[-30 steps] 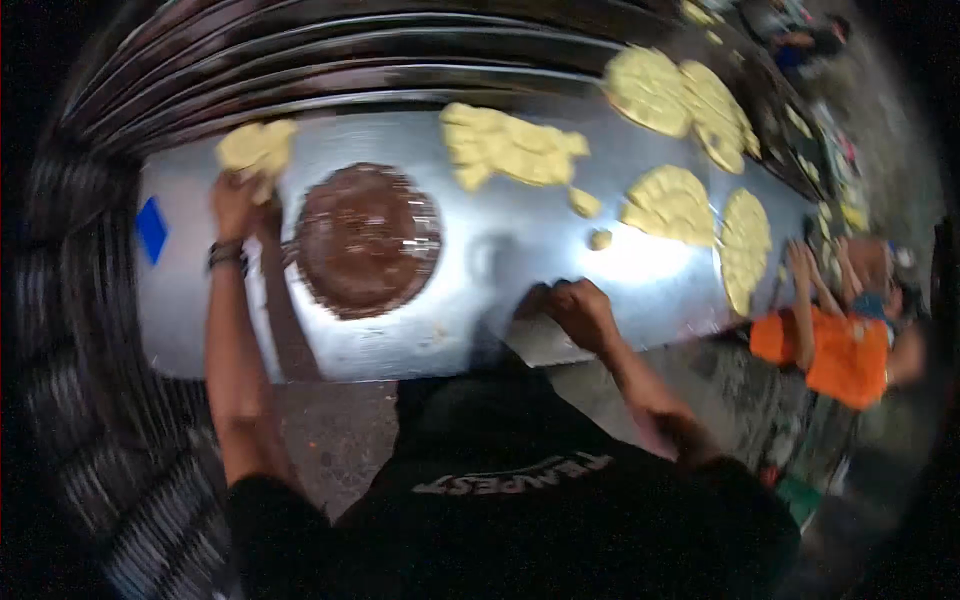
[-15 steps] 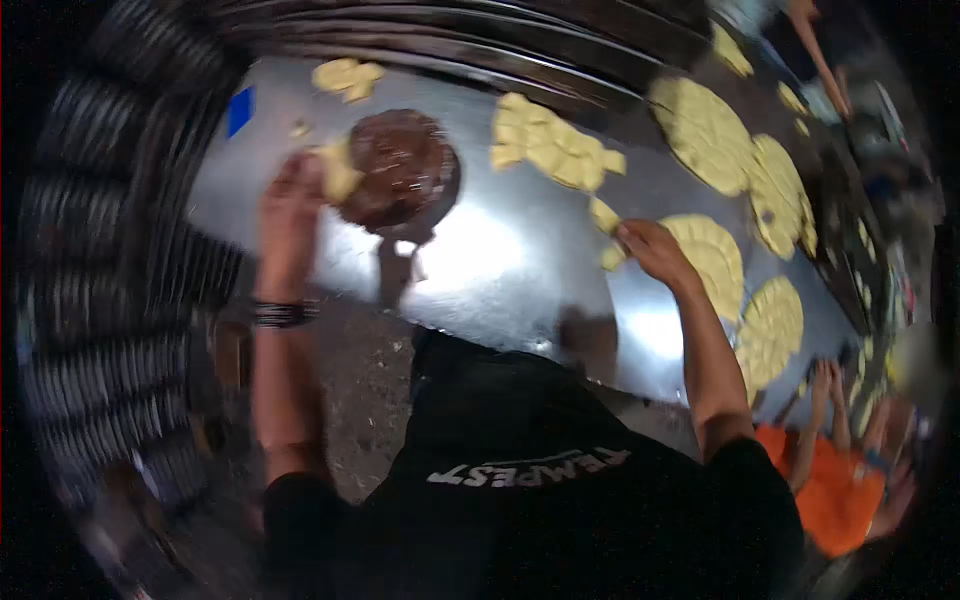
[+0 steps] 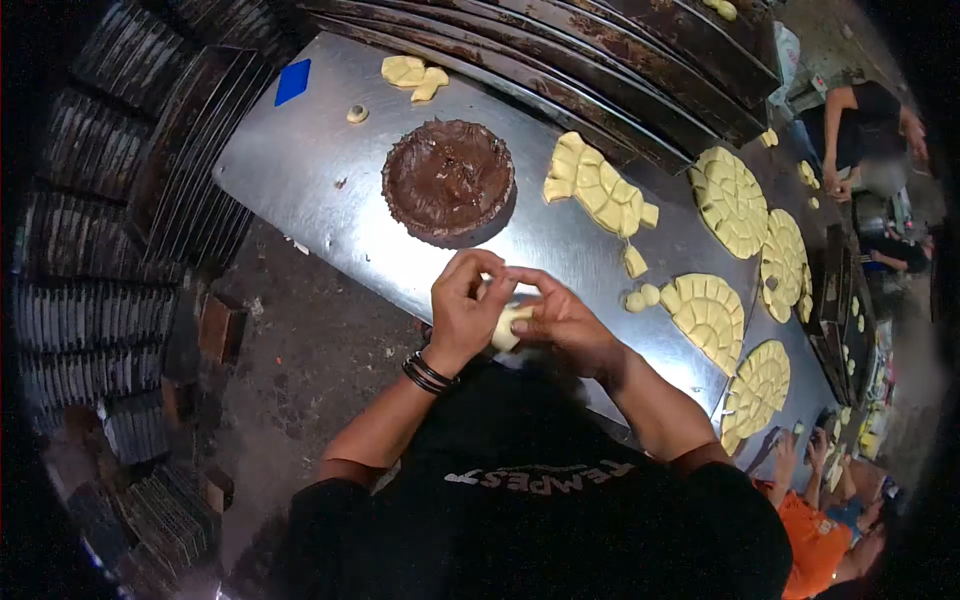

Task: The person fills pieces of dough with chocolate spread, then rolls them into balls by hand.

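Note:
In front of my body, at the table's near edge, my left hand [image 3: 467, 312] and my right hand [image 3: 568, 325] meet around a piece of pale yellow dough [image 3: 508, 330]. Both have their fingers closed in on it, thumbs and fingertips almost touching. Part of the dough is hidden by the fingers. Just beyond them stands a round container of dark brown filling [image 3: 448, 182], smeared up to its rim. To the right lie a small square dough piece [image 3: 635, 262] and small dough balls [image 3: 642, 298]. A filled dough ball [image 3: 357, 114] sits at the left.
On the metal table [image 3: 300, 160] are a scored dough slab [image 3: 597, 185], several scored dough rounds [image 3: 728, 202], dough scraps [image 3: 413, 76] and a blue scraper-like piece [image 3: 292, 83]. Dark baking trays [image 3: 560, 75] line the back. A person in orange [image 3: 812, 550] works at the right.
My left hand has come away from the filling container, toward my body. My right hand has moved left from the dough pieces, and the two now meet around the dough. The view has shifted.

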Action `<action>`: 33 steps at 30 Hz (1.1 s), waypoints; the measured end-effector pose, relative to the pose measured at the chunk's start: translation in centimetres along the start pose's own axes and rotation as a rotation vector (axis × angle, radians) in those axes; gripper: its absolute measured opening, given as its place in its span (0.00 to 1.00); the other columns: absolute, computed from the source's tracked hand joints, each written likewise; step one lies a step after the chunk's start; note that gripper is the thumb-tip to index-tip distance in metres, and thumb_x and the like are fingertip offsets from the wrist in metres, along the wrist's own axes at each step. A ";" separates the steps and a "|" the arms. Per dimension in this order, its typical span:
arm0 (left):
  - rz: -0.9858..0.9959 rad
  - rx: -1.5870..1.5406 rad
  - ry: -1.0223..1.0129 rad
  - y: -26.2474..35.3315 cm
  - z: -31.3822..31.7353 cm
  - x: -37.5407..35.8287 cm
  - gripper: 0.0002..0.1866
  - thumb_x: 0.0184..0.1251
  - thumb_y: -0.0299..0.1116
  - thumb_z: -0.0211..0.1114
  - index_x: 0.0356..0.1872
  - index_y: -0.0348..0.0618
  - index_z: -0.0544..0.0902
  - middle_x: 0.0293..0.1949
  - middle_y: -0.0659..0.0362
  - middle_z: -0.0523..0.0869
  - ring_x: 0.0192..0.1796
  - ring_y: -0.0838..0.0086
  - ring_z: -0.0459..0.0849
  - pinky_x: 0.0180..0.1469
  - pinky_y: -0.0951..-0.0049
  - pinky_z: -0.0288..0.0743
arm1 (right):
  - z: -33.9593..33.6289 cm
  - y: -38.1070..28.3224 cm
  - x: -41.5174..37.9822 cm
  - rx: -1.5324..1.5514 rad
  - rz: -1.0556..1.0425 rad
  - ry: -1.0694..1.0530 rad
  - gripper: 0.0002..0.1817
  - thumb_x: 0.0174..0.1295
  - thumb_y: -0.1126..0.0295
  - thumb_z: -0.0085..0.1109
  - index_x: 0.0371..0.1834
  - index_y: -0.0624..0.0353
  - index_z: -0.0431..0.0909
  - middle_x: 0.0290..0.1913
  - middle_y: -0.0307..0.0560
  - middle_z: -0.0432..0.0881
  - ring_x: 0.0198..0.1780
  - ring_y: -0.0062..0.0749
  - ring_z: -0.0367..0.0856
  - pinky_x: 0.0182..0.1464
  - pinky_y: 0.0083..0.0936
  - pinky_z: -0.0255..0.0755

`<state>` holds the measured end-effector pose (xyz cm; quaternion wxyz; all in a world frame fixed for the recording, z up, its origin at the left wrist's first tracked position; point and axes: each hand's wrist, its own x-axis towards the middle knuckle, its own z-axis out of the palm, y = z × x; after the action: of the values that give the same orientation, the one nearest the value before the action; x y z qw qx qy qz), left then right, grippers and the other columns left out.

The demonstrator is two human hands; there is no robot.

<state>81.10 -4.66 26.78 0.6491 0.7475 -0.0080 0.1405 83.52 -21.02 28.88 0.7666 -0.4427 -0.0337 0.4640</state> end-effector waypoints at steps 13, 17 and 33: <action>-0.069 -0.342 0.258 -6.3 -10.9 4.2 0.18 0.69 0.42 0.51 0.48 0.36 0.74 0.57 0.52 0.70 0.51 0.69 0.76 0.47 0.68 0.79 | -1.0 -8.7 15.0 -1.804 -0.615 0.358 0.14 0.55 0.77 0.57 0.46 0.58 0.78 0.38 0.52 0.82 0.39 0.48 0.79 0.42 0.36 0.73; -0.146 -0.340 0.338 -6.8 -13.4 3.2 0.11 0.68 0.33 0.55 0.45 0.36 0.76 0.55 0.54 0.73 0.48 0.76 0.75 0.49 0.76 0.71 | -2.6 -7.1 15.7 -1.686 -0.453 0.415 0.13 0.59 0.76 0.55 0.48 0.58 0.76 0.37 0.49 0.82 0.37 0.39 0.79 0.40 0.31 0.73; -0.380 -0.407 -0.080 0.8 -1.3 -0.5 0.31 0.74 0.54 0.36 0.58 0.36 0.71 0.55 0.52 0.76 0.54 0.69 0.74 0.51 0.68 0.67 | -5.0 -1.9 1.6 0.452 -0.081 -0.131 0.29 0.57 0.72 0.56 0.64 0.55 0.62 0.49 0.52 0.76 0.38 0.33 0.79 0.40 0.27 0.75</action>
<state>80.24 -3.55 27.58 0.7998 0.5949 0.0784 -0.0179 88.02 -23.40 26.64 0.8605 -0.2268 0.0035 0.4562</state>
